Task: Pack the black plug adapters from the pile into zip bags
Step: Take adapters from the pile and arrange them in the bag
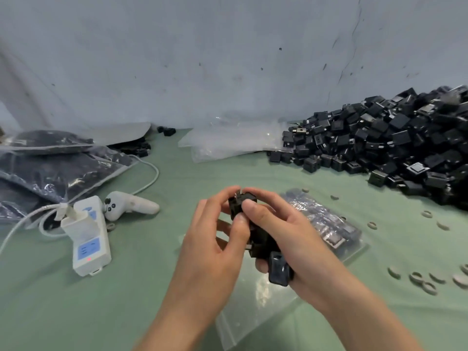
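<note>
A big pile of black plug adapters [385, 143] covers the right side of the green table. Both hands meet at the centre over an empty clear zip bag [255, 307] lying flat. My right hand [283, 234] grips several black adapters [263, 244] stacked in a row, one sticking out at its lower edge. My left hand [215, 247] pinches the top adapter [238, 206] of that row between thumb and fingertips. A filled zip bag [326, 221] lies just right of my hands. A stack of empty clear bags [235, 140] lies at the back.
Filled bags of adapters [58, 171] are heaped at the left. A white power strip [86, 236] with a cable and a white controller [129, 205] lie left of centre. Small grey rings [428, 279] are scattered at the right. A grey cloth wall stands behind.
</note>
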A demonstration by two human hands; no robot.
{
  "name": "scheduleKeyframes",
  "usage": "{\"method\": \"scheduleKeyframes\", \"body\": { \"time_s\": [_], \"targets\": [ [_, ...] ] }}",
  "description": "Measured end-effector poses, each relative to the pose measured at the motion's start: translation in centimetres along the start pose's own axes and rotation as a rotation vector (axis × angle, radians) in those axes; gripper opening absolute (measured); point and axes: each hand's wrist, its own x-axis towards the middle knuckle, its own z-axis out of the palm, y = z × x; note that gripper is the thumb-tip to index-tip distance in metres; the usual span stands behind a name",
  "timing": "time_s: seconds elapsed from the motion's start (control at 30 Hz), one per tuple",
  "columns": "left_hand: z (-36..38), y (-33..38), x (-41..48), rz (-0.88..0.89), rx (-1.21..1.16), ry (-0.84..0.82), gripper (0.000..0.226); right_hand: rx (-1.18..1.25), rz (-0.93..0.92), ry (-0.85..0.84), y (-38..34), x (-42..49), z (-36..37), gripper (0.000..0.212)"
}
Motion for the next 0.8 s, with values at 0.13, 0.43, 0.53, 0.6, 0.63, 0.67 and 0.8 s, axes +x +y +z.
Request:
{"method": "scheduleKeyframes", "body": {
  "time_s": [0.13,0.43,0.53,0.6,0.63,0.67,0.8],
  "targets": [
    [-0.6,-0.9,-0.1,-0.015,0.038,0.021,0.020,-0.075,0.066,0.038,0.8,-0.1,-0.1,0.024],
    [-5.9,-5.4,-3.6,-0.682,-0.170,0.228,0.015,0.485,0.126,0.358,-0.4,-0.3,-5.0,0.016],
    [-6.1,-5.9,-5.3,-0.807,-0.271,0.115,0.011,0.802,0.108,0.448,-0.5,-0.5,-7.3,0.017],
    [-5.6,-5.7,-5.5,-0.764,-0.242,0.055,0.007,0.924,0.087,0.513,-0.5,-0.5,-8.2,0.017],
    [-5.2,-5.6,-5.4,-0.731,-0.224,0.041,0.006,0.958,0.077,0.540,-0.6,-0.5,-8.4,0.018],
    [-4.9,-5.4,-5.3,-0.692,-0.200,0.035,0.007,0.977,0.070,0.561,-0.6,-0.5,-8.5,0.018],
    [-3.8,-5.3,-5.0,-0.441,0.058,0.013,0.008,0.983,0.043,0.609,-0.6,-0.6,-8.4,0.020]
  ]
}}
